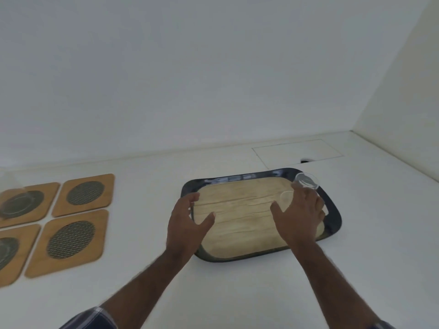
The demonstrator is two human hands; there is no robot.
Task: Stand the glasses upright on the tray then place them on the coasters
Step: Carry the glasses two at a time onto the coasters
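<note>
A dark-rimmed tray point(333, 211) with a pale wood-grain floor lies on the white counter. At its far right corner my right hand point(300, 217) grips a clear glass point(306, 181), which is tilted with its round end facing up and away. My left hand point(187, 222) hovers over the tray's left rim, fingers spread, holding nothing. Four wooden coasters with mesh discs sit at the left. The two nearer the tray, the far one point(84, 194) and the near one point(69, 241), are bare. The two at the frame's edge each carry a clear glass, one on the far coaster point(20, 204) and one on the near coaster point(6, 251), partly cut off.
A white wall runs along the back of the counter and another closes in on the right. A thin rectangular hatch outline point(299, 151) with a small dark hole point(304, 160) lies in the counter behind the tray. White counter separates the coasters from the tray.
</note>
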